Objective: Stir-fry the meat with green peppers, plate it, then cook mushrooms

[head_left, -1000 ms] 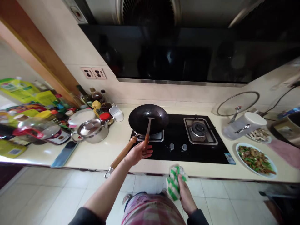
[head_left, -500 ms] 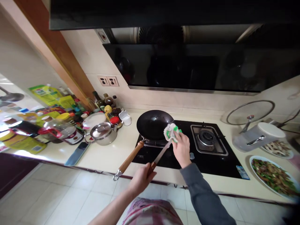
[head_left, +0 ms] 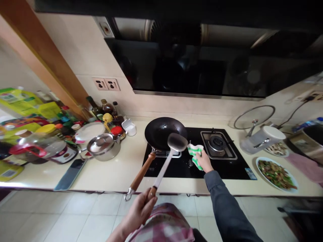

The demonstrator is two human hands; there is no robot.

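Spatula (head_left: 164,168), just one, points to one o'clock in your closed left hand (head_left: 140,207); right hand (head_left: 205,162) pinches one cloth (head_left: 194,152); one sticker's (head_left: 250,173) words look blurry.

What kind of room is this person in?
It's a kitchen! You can tell from the stove with a wok on it, the range hood above, and the metal spatula in the person's left hand.

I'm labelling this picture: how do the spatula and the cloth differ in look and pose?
The spatula is long and silvery with a wooden handle; the cloth is green and white. The spatula looks rigid, slanting away from the left hand, while the cloth looks soft, gathered in the right hand. Both are hand-held.
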